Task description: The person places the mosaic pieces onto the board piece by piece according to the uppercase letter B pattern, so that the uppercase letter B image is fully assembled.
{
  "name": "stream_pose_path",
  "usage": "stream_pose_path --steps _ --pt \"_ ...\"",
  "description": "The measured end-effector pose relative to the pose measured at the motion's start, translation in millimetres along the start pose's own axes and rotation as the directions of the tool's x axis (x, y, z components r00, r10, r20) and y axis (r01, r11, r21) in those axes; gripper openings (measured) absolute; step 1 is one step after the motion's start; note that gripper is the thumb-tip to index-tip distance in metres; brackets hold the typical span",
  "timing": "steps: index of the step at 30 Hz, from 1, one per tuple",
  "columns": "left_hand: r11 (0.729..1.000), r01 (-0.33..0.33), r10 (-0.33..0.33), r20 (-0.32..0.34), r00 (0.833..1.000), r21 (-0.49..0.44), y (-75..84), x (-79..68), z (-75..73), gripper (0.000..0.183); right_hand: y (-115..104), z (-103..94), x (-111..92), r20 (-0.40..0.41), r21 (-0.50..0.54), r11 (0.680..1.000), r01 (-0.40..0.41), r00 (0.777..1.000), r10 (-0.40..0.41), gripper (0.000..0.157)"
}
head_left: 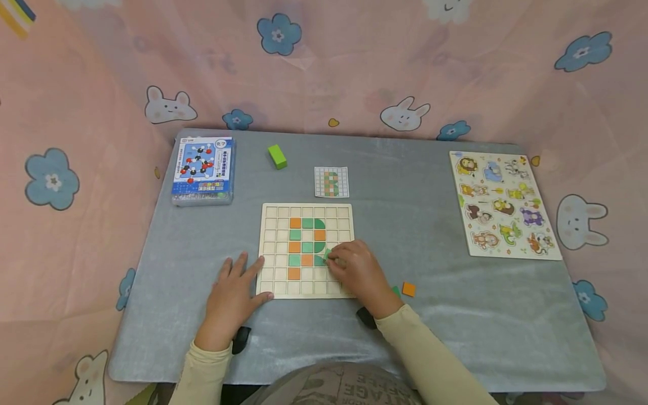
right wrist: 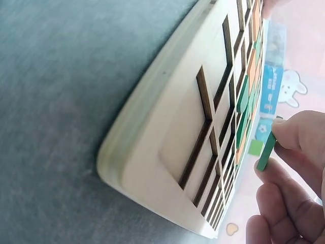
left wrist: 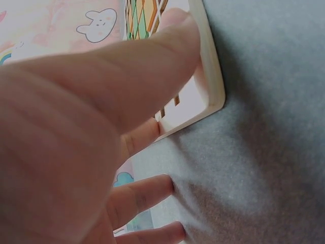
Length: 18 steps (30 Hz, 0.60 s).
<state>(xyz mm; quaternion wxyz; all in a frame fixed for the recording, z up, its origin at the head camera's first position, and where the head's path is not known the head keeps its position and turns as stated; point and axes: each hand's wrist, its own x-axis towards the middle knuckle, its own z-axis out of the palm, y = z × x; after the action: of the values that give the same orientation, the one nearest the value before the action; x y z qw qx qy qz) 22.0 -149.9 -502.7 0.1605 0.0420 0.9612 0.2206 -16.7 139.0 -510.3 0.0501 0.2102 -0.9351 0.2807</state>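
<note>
A wooden grid board lies on the table, with orange and green tiles set in several cells, some of the green ones with rounded edges. Spread fingers mark the left hand, whose thumb and index finger rest on the board's left border; in the left wrist view its other fingers reach past the corner. Over the right half of the board, the right hand pinches a small green tile between thumb and index finger. That tile is held up on edge in the right wrist view, close by the placed green pieces.
Beside the right wrist lie an orange tile and a partly hidden green tile. Behind the board are a pattern card and a green block. A boxed set stands back left, an animal puzzle board at right.
</note>
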Motion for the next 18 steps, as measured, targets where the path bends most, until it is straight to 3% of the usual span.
stream_pose_path --steps 18 --pt "1.000 -0.006 0.006 -0.002 1.000 0.001 0.0 -0.3 -0.9 0.084 0.4 3.4 -2.6 -0.019 -0.013 0.999 0.035 0.999 -0.036 0.010"
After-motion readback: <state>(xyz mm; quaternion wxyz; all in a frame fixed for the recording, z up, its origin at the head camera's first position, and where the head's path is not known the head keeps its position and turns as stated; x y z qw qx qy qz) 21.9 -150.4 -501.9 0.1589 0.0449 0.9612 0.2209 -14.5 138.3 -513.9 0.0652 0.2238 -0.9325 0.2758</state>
